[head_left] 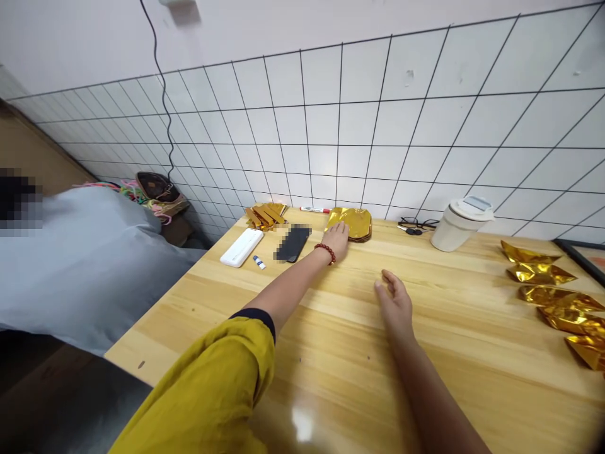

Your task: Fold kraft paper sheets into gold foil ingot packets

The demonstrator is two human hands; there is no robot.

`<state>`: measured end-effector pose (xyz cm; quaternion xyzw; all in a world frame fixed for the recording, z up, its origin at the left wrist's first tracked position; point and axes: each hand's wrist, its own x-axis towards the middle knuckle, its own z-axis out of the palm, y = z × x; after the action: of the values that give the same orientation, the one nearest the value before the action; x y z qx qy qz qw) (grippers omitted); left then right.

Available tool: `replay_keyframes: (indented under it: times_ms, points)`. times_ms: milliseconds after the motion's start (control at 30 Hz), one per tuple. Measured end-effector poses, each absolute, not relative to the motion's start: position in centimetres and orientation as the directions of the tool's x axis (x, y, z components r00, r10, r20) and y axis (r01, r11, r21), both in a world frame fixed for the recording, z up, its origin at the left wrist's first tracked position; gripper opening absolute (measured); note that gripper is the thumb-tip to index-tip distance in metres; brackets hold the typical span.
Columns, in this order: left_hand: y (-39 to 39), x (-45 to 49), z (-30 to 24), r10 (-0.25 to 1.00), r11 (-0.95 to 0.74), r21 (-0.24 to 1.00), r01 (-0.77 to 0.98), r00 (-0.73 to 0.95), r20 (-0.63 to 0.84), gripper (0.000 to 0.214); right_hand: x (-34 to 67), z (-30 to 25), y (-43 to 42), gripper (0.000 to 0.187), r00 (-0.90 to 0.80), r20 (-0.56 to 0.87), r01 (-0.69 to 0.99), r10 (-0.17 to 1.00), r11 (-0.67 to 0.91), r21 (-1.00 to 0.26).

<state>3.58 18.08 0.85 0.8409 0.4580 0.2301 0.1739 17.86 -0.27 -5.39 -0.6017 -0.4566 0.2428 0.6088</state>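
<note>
My left hand, with a red bead bracelet at the wrist, reaches to a stack of gold foil sheets near the wall. Its fingers lie stretched out over the near left part of the stack, touching the top sheet. My right hand is over the bare wood nearer to me, fingers slightly bent and apart from the thumb, holding nothing. Folded gold foil pieces lie in a row at the right of the table.
Left of the stack are gold foil strips, a marker, a phone, a white power bank and a small blue-white tube. Glasses and a lidded cup stand right. A person in grey is beyond the left edge.
</note>
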Motion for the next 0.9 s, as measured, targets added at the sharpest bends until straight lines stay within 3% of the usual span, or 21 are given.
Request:
replay_keyframes:
  times_ms: [233, 367, 533, 633, 700, 800, 833, 900]
  points:
    - [19.0, 3.1, 0.8, 0.840, -0.532, 0.466, 0.707, 0.509, 0.187, 0.027, 17.2, -4.6, -0.1, 0.038, 0.423, 0.376, 0.402, 0.824, 0.202, -0.893]
    - [18.9, 2.5, 1.2, 0.828, -0.554, 0.433, 0.712, 0.527, 0.193, 0.027, 17.2, -5.0, -0.1, 0.033, 0.372, 0.385, 0.436, 0.845, 0.208, -0.876]
    - [18.6, 1.7, 1.7, 0.804, -0.595, 0.267, 0.758, 0.561, 0.199, 0.025, 17.1, -5.5, 0.0, 0.029, 0.313, 0.380, 0.492, 0.870, 0.194, -0.849]
    - [18.2, 1.1, 2.3, 0.803, -0.595, 0.262, 0.760, 0.557, 0.211, 0.022, 17.0, -5.4, -0.1, 0.028, 0.305, 0.375, 0.512, 0.875, 0.182, -0.840]
    - [17.3, 0.4, 3.0, 0.801, -0.597, 0.330, 0.731, 0.527, 0.283, 0.021, 16.9, -5.2, -0.2, 0.031, 0.304, 0.365, 0.509, 0.880, 0.174, -0.843]
    - [14.5, -1.2, 4.2, 0.832, -0.553, 0.690, 0.466, 0.283, 0.477, 0.025, 16.6, -4.6, -0.4, 0.041, 0.358, 0.311, 0.455, 0.880, 0.126, -0.881]
    - [13.3, -1.8, 4.5, 0.875, -0.484, 0.806, 0.341, 0.192, 0.444, 0.030, 16.5, -4.4, -0.5, 0.046, 0.395, 0.277, 0.408, 0.876, 0.103, -0.907]
    - [10.8, -2.9, 4.7, 0.951, -0.265, 0.962, 0.068, 0.184, 0.249, 0.038, 16.4, -4.0, -0.7, 0.051, 0.468, 0.198, 0.264, 0.861, 0.078, -0.961]
